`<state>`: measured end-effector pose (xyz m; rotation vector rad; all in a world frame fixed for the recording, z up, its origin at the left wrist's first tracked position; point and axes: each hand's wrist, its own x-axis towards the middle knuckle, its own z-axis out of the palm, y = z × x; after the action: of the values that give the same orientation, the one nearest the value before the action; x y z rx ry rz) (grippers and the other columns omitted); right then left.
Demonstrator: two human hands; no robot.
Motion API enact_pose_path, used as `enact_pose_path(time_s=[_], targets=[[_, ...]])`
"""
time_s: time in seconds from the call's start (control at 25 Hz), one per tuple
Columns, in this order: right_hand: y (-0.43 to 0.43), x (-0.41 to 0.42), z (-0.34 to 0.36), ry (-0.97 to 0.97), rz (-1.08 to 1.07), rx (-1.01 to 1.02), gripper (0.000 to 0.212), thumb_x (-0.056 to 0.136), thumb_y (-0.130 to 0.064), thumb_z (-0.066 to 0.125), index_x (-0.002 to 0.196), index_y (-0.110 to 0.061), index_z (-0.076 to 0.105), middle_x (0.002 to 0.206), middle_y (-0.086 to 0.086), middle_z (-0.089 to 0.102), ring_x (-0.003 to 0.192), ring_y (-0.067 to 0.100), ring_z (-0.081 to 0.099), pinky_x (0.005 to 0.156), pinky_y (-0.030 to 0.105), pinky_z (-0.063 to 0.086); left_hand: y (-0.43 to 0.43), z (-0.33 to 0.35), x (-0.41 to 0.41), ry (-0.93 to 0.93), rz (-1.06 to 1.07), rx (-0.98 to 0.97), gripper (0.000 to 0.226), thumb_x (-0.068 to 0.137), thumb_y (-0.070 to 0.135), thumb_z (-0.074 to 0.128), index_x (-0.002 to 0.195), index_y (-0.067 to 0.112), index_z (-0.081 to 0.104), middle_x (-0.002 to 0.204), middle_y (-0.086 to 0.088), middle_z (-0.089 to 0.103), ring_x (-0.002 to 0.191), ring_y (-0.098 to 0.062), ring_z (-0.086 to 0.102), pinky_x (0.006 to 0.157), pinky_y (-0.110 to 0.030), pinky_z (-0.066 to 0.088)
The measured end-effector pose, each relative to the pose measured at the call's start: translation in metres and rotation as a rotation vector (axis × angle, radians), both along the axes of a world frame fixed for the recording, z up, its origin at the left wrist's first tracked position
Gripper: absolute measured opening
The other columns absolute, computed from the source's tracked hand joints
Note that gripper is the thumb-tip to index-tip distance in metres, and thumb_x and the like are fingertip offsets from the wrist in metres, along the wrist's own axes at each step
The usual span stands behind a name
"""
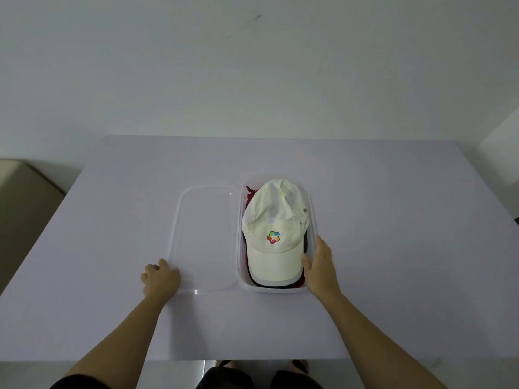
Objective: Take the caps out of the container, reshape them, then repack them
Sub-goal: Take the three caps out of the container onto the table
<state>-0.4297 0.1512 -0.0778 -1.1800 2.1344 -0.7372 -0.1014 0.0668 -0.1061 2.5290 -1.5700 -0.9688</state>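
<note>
cream cap point(273, 234) in container point(312, 209), touching right hand point(320, 265)

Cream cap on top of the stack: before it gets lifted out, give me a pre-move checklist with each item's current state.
1. Lid off and lying flat beside the container: ok.
2. Cream cap on top with nothing over it: ok.
3. Right hand at the container's right wall, near the cap's brim: ok.
4. Right hand's grip on the cap: not ok, it is open.
5. Left hand free: cannot tell; it rests at the lid's near corner.
6. Number of caps beneath: cannot tell; only red and dark edges show.
</note>
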Motion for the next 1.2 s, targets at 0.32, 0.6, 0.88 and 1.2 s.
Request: enact_pose_path(time_s=[0.32,0.6,0.88,1.2], targets=[[-0.001,0.007,0.002,0.669,0.188,0.133,0.093,0.080,-0.076,0.005,0.083,-0.009,0.070,0.133,0.014,0.050,0.128,0.032,0.040,0.108,0.062,0.015,0.028,0.034,-0.120,0.410,-0.242,-0.315,0.056,0.100,0.026,0.033,0.149,0.006,0.013,0.153,-0.016,0.025,0.141,-0.029,0.025,0.113,-0.036,0.022],[-0.012,0.006,0.013,0.337,0.120,0.316,0.069,0.076,-0.074,0.044,0.092,-0.010,0.063,0.155,0.010,0.009,0.144,0.032,-0.009,0.111,0.063,-0.003,0.027,0.036,-0.156,0.585,0.058,-0.257,0.025,0.100,0.020,0.024,0.092,0.008,0.044,0.071,-0.004,0.051,0.075,-0.029,0.051,0.064,-0.037,0.041],[-0.019,0.020,0.037,-0.072,0.102,-0.141,0.039,0.079,-0.047,0.067,0.082,-0.016,0.043,0.082,-0.005,0.044,0.073,0.009,0.044,0.067,0.019,0.039,0.028,0.039,-0.158,0.518,0.013,-0.278,0.020,0.102,0.028,0.023,0.093,0.018,0.039,0.072,0.011,0.046,0.067,-0.010,0.047,0.056,-0.021,0.033],[-0.050,-0.007,0.054,-1.077,-0.145,-0.174,0.027,0.096,-0.021,0.048,0.118,-0.006,0.054,0.108,0.004,0.068,0.094,0.012,0.066,0.072,0.023,0.056,0.028,0.032,-0.160,0.463,0.018,-0.330,0.026,0.102,0.026,0.023,0.089,0.014,0.042,0.066,0.004,0.049,0.064,-0.019,0.048,0.059,-0.032,0.038]])
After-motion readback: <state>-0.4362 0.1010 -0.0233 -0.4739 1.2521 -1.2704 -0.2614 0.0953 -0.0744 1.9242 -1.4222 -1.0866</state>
